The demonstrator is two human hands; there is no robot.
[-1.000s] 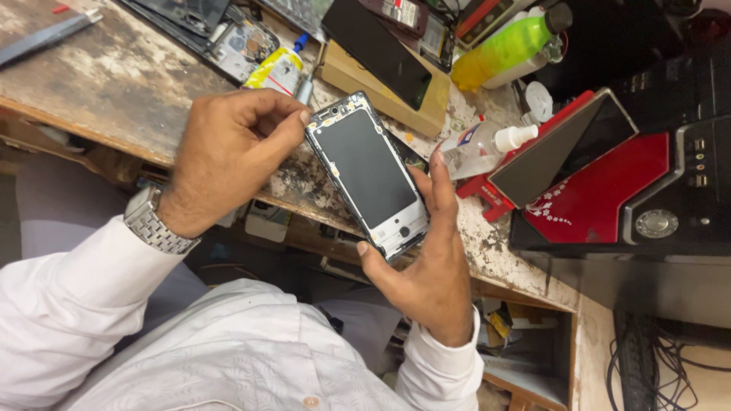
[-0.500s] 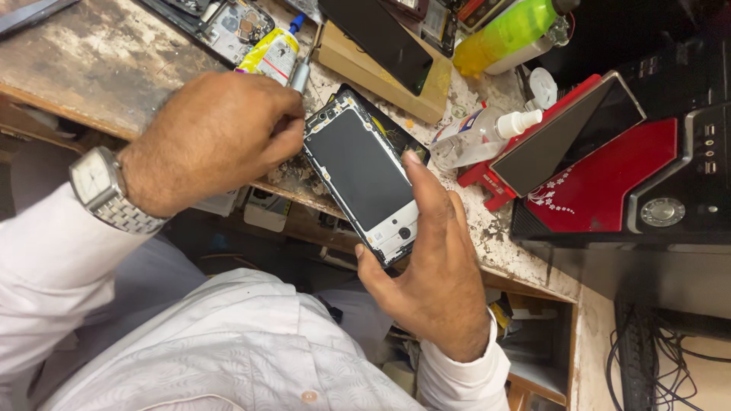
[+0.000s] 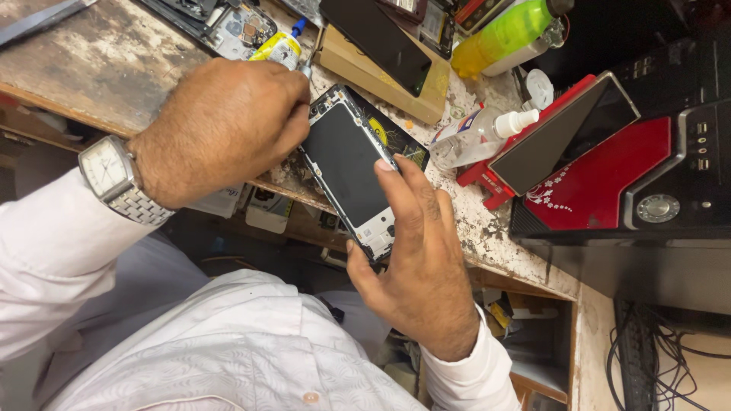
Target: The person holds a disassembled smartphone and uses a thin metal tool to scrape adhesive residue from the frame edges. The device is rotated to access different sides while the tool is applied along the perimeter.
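Observation:
My right hand grips a smartphone with a dark screen and bare metal frame by its lower end, index finger along its right edge. The phone is held tilted over the front edge of the stained workbench. My left hand, with a silver wristwatch, is closed at the phone's top left corner. A small metal tool tip pokes out of its fingers; the rest of the tool is hidden. A yellow glue tube with a blue cap lies just beyond the knuckles.
Behind the phone sit a cardboard box with a black screen panel, a clear spray bottle, a green bottle, and an opened phone body. A red and black computer case stands at right, cables below.
My left hand has closed tighter and pressed onto the phone's top left corner. My right hand has shifted its grip, index finger now lying along the phone's right edge.

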